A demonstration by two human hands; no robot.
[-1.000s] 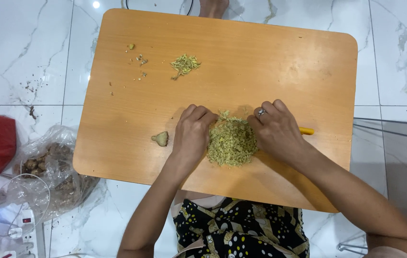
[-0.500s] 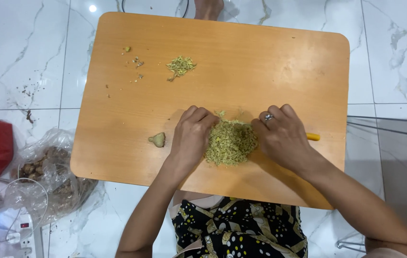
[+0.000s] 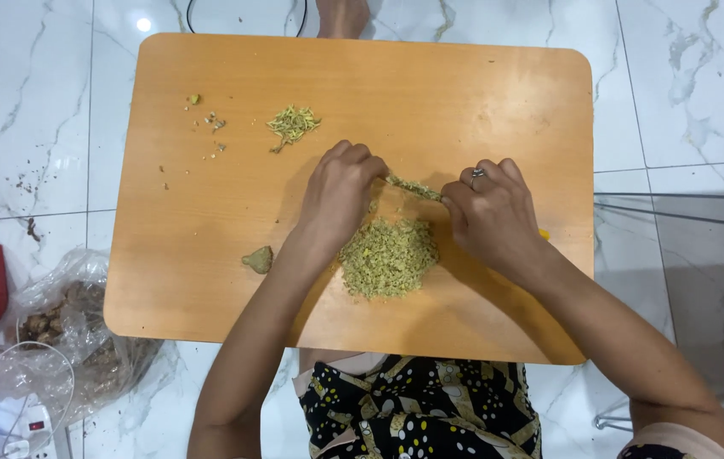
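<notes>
2 hands [image 3: 340, 191] [image 3: 489, 212] pinch 1 stalk [image 3: 414, 187]; 2 heaps [image 3: 389, 257] [image 3: 294, 123]

The person's forearms are bare from elbow to wrist, with no watch or bracelet. The left hand [image 3: 340, 194] carries no jewellery. The right hand [image 3: 491, 214] wears one silver-coloured metal ring [image 3: 476, 174] on a finger. The torso is covered by a black fabric garment [image 3: 420, 412] printed with white dots and yellow-green leaf-like shapes. A pale sleeve edge [image 3: 685, 436] shows at the right upper arm.
</notes>
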